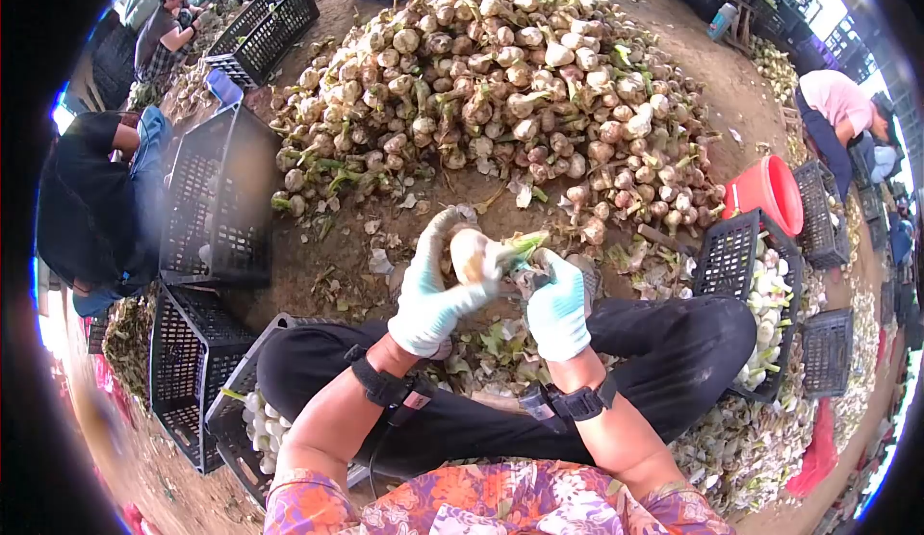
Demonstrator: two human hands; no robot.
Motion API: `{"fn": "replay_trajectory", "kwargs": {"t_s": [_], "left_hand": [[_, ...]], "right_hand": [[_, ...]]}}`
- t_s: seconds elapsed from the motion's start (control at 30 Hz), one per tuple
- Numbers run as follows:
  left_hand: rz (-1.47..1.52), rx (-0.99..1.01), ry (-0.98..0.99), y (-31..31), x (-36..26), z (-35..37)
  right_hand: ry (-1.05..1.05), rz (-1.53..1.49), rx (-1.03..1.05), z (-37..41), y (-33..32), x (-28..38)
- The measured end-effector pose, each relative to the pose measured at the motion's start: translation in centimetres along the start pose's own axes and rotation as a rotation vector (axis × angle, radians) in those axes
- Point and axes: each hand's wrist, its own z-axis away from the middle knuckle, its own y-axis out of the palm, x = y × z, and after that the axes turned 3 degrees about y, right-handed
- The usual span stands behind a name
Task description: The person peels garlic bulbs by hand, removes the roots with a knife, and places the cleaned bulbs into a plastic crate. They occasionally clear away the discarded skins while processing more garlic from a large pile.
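My left hand (pixel 433 290), in a pale knit glove, is closed round a garlic bulb (pixel 470 254) with its green stem (pixel 525 243) pointing right. My right hand (pixel 558 304), gloved the same way, is closed on a small dark metal tool (pixel 526 277) right at the stem; its exact kind I cannot tell, since the fingers hide most of it. Both hands are close together above my crossed legs (pixel 664 343). Leaves and peelings (pixel 496 352) lie on the ground beneath them. Just beyond rises a large heap of untrimmed garlic (pixel 491 73).
Beside my right knee stands a black crate (pixel 724 256) of whiter garlic (pixel 770 294), with a red bucket (pixel 767 196) behind it. Black crates (pixel 217 198) are at my left, one with white bulbs (pixel 265 429). People (pixel 837 102) work at both sides.
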Motion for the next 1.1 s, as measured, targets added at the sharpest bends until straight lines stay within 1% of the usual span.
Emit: {"fn": "replay_trajectory", "kwargs": {"t_s": [0.03,0.07,0.1,0.17,0.2,0.23,0.27,0.3,0.33,0.37,0.4,0.43,0.47,0.5,0.53,0.57,0.6,0.63,0.67,0.7,0.73,0.77,0.8,0.83,0.9,0.93,0.97,1.0,1.03,1.1], "left_hand": [[0.163,-0.035,-0.066,-0.4,0.3,-0.4],[0.301,-0.091,-0.119,-0.2,0.4,-0.9],[0.529,0.092,-0.310,-2.0,1.6,-1.4],[0.857,0.234,-0.717,-3.9,1.2,-2.0],[0.860,0.230,-0.712,-3.7,1.5,-2.3],[0.686,-0.003,-0.806,-2.9,1.8,-2.5],[0.501,-0.231,-0.892,-2.4,2.0,-2.6],[0.498,-0.231,-0.892,-2.5,2.5,-2.5],[0.375,-0.206,-0.624,-2.1,2.3,-2.6],[0.252,-0.175,-0.358,-1.6,2.1,-2.5],[0.134,-0.055,-0.187,-1.1,1.5,-1.2],[0.135,-0.052,-0.193,-1.0,1.2,-1.1],[0.246,-0.097,-0.311,-1.2,0.9,-1.1],[0.354,-0.142,-0.428,-1.5,0.7,-1.2],[0.401,-0.093,-0.480,-1.8,1.1,-1.6],[0.399,-0.093,-0.478,-1.9,1.4,-1.6],[0.536,-0.041,-0.395,-1.6,1.7,-1.5],[0.672,0.013,-0.313,-1.2,1.4,-1.5],[0.590,0.046,-0.285,-0.9,0.7,-1.5],[0.588,0.049,-0.288,-0.9,0.3,-1.3],[0.490,0.065,-0.331,-1.1,-0.1,-1.0],[0.393,0.083,-0.374,-1.4,-0.3,-0.8],[0.370,0.132,-0.317,-1.9,0.2,-1.0],[0.371,0.140,-0.324,-1.8,-0.3,-0.7],[0.388,0.364,-0.456,-1.1,-1.7,-0.6],[0.304,0.422,-0.572,-1.0,-1.9,-0.5],[0.320,0.446,-0.621,-0.8,-1.7,-0.3],[0.350,0.426,-0.599,-0.7,-1.5,-0.2],[0.379,0.402,-0.574,-0.7,-1.4,-0.1],[0.390,0.412,-0.647,-1.0,-1.9,-0.8]], "right_hand": [[0.174,-0.087,0.122,-0.1,0.0,-0.2],[0.289,-0.269,0.169,0.1,0.0,1.4],[0.234,-0.383,0.223,0.0,-0.2,1.4],[0.092,-0.369,0.278,0.4,-0.3,1.3],[-0.041,-0.137,0.340,0.2,-0.7,1.6],[-0.040,-0.134,0.345,0.2,-0.9,1.0],[0.056,-0.167,0.290,0.3,-1.0,-0.2],[0.150,-0.202,0.230,0.4,-1.1,-0.8],[0.080,-0.051,0.194,0.0,-1.0,-0.7],[0.079,-0.052,0.186,0.0,-1.2,-0.7],[-0.129,0.064,0.179,0.2,-1.4,-0.7],[-0.336,0.182,0.175,0.5,-1.6,-0.8],[0.108,0.024,0.363,0.5,-1.9,-0.9],[0.107,0.021,0.365,1.2,-1.7,-1.0],[0.045,-0.106,0.287,2.4,-1.3,-1.0],[-0.018,-0.231,0.207,3.0,-1.1,-1.1],[-0.025,-0.084,0.226,2.8,-1.5,-1.3],[-0.025,-0.083,0.220,2.5,-2.0,-1.8],[-0.126,0.085,0.278,2.0,-2.5,-2.4],[-0.224,0.253,0.337,1.6,-2.9,-2.8],[-0.471,0.537,0.189,1.2,-3.5,-1.0],[0.044,0.077,0.391,-0.3,-3.5,-0.5],[0.099,0.040,0.248,-1.5,-4.0,-2.3],[0.153,0.004,0.099,-2.5,-4.4,-5.1],[0.051,0.559,-0.050,-3.9,-5.1,-8.0],[0.105,0.560,0.014,-4.1,-5.0,-7.7],[-0.188,0.780,-0.003,-4.3,-4.5,-8.2],[-0.271,0.680,0.038,-3.9,-4.7,-8.1],[-0.354,0.577,0.081,-3.5,-4.6,-5.1],[0.291,-0.413,0.454,-2.5,-4.8,-1.9]]}}
